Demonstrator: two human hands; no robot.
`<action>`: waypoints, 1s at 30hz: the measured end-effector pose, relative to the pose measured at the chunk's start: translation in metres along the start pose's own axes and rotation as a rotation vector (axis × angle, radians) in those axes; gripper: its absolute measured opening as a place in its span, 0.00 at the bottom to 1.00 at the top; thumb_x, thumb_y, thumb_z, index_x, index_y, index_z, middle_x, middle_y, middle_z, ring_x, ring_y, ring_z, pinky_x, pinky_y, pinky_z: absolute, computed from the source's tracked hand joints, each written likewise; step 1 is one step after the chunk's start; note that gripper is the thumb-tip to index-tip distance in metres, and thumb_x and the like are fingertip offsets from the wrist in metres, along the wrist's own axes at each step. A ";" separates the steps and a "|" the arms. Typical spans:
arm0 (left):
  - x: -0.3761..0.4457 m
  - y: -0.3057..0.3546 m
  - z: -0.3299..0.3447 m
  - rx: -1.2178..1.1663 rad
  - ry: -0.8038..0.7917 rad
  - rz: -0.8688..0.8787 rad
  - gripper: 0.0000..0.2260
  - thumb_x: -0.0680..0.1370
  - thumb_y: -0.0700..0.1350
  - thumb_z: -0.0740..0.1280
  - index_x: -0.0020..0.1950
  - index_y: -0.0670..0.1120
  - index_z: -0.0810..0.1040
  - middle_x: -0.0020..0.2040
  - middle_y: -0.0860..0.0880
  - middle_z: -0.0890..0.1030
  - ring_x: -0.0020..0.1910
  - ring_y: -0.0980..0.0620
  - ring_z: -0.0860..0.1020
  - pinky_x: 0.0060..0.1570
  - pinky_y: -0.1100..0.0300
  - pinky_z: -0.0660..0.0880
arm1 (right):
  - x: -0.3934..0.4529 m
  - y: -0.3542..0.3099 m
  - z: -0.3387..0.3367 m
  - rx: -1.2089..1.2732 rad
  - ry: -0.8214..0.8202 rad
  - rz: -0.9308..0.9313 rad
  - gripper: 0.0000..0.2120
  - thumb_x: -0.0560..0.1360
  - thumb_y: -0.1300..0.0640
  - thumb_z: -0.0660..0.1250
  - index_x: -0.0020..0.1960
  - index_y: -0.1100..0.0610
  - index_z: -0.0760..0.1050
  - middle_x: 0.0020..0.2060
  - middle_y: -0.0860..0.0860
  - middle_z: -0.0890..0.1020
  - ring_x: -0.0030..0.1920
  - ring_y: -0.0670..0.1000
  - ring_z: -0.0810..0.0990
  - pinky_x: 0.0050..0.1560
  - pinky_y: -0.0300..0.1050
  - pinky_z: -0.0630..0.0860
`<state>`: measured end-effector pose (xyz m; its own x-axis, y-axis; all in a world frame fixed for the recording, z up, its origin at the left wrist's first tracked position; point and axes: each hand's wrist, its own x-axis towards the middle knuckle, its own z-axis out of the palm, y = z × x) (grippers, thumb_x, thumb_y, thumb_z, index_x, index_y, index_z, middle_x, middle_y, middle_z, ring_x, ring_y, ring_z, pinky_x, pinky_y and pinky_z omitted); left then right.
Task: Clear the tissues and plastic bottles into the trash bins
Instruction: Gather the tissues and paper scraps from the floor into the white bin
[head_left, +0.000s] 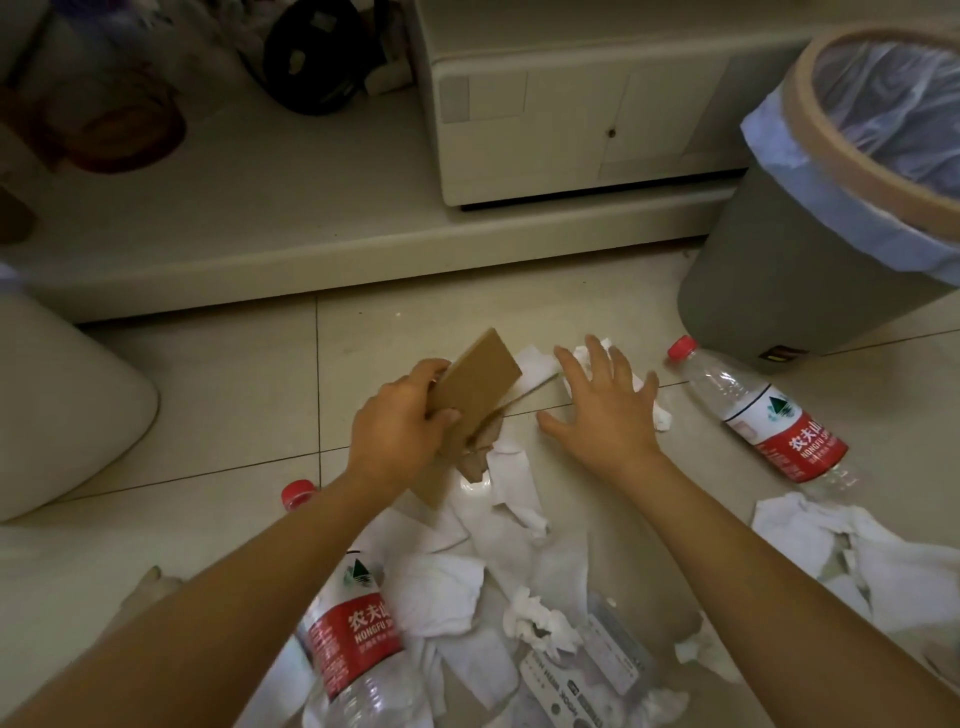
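The left hand (400, 426) grips a cardboard piece (480, 382); the right hand (605, 410), fingers spread wide, presses tissues (535, 364) on the floor (208, 395). A bottle (758, 410) lies at three o'clock, the bin (779, 249) at two.

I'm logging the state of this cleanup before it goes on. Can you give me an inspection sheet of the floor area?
Surface: tiled floor, littered.
Job's things: tissues scattered; two bottles lying down, right bottle, near bottle; lined grey bin upright.
Clutter: cardboard piece; plastic packaging.
Grippers: left hand grips the cardboard piece; right hand spread over a tissue.
Cables: nothing seen.
Surroundings: white cabinet; low platform.
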<state>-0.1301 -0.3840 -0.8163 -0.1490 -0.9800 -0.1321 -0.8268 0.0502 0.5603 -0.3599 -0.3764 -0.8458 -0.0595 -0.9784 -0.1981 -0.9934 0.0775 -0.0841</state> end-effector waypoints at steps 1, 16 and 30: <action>0.001 -0.003 -0.006 -0.043 0.019 -0.024 0.21 0.76 0.50 0.68 0.68 0.56 0.68 0.54 0.54 0.80 0.45 0.51 0.80 0.44 0.50 0.80 | 0.003 -0.002 0.002 0.021 -0.045 0.048 0.41 0.72 0.30 0.56 0.76 0.43 0.42 0.77 0.53 0.41 0.76 0.60 0.42 0.68 0.72 0.47; -0.011 -0.044 -0.036 -0.168 0.056 -0.162 0.23 0.74 0.49 0.72 0.67 0.54 0.70 0.52 0.55 0.79 0.46 0.52 0.80 0.47 0.49 0.80 | 0.028 -0.082 0.016 0.059 -0.147 0.149 0.43 0.66 0.22 0.52 0.75 0.39 0.47 0.77 0.58 0.46 0.74 0.65 0.50 0.63 0.79 0.48; -0.032 -0.069 -0.053 -0.114 0.023 -0.209 0.25 0.74 0.51 0.71 0.69 0.53 0.68 0.58 0.51 0.80 0.45 0.53 0.78 0.44 0.54 0.79 | 0.028 -0.071 0.026 0.147 -0.101 -0.027 0.29 0.71 0.34 0.61 0.69 0.39 0.62 0.70 0.51 0.58 0.68 0.58 0.57 0.62 0.70 0.61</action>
<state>-0.0396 -0.3662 -0.8071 0.0324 -0.9709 -0.2374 -0.7714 -0.1753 0.6117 -0.2886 -0.4041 -0.8704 -0.0156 -0.9569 -0.2899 -0.9692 0.0858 -0.2310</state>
